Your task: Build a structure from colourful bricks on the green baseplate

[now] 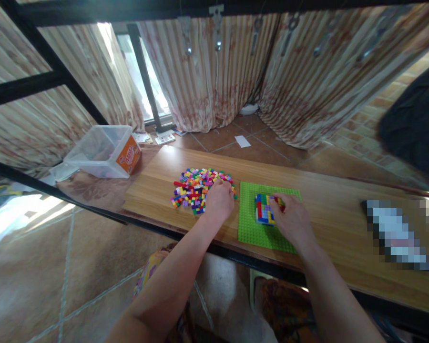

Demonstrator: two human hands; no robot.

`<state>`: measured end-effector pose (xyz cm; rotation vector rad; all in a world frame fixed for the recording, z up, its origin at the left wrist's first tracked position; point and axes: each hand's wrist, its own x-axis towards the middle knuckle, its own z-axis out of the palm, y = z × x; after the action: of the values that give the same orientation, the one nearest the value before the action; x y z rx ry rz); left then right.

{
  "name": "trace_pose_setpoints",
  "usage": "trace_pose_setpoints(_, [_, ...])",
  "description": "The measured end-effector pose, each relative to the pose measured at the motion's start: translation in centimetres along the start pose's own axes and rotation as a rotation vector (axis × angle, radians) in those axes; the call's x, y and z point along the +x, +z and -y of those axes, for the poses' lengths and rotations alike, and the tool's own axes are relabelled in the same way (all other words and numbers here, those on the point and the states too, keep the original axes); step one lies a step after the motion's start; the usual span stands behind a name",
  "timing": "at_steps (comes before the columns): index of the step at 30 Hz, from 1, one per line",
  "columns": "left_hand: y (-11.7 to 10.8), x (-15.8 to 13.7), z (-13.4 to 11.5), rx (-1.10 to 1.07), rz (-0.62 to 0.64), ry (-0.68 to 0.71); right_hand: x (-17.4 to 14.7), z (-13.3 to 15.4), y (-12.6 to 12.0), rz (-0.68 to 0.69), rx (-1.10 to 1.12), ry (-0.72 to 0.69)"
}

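Green, the baseplate [248, 233] is laid on the table [332, 205]; the block [263, 209] is placed near its middle. In the head view, brick fitting appears in hand. The block's right side is covered by the right hand [292, 216]; the left hand [219, 200], fingers curled, is held at the pile's [189, 188] right edge. Neither grip can be told. Stud alignment would be called for. A tub [96, 166] is placed far left.

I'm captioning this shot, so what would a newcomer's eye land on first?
Probably the loose heap of colourful bricks on the wooden table, with the left hand at its right side. Next, the bright green baseplate beside it, where the right hand is at a small multicoloured brick build. Farther left, beyond the table's end, a clear plastic box with an orange label stands out.
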<state>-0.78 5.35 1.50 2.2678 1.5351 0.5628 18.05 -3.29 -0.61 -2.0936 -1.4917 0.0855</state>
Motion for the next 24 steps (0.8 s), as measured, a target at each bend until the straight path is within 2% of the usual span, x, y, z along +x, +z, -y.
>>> trace_pose_setpoints(10, [-0.1,0.2,-0.1,-0.149,-0.058,0.050,0.0,-0.1,0.0,-0.006,0.006,-0.002])
trace_pose_setpoints(18, [0.0,-0.2,-0.9,-0.269,0.024,0.101,0.0,-0.3,0.2,-0.015,0.008,-0.012])
trace_pose_setpoints(24, [0.7,-0.6,-1.7,-0.440,0.046,0.166,-0.1,0.2,-0.2,-0.176,0.096,-0.143])
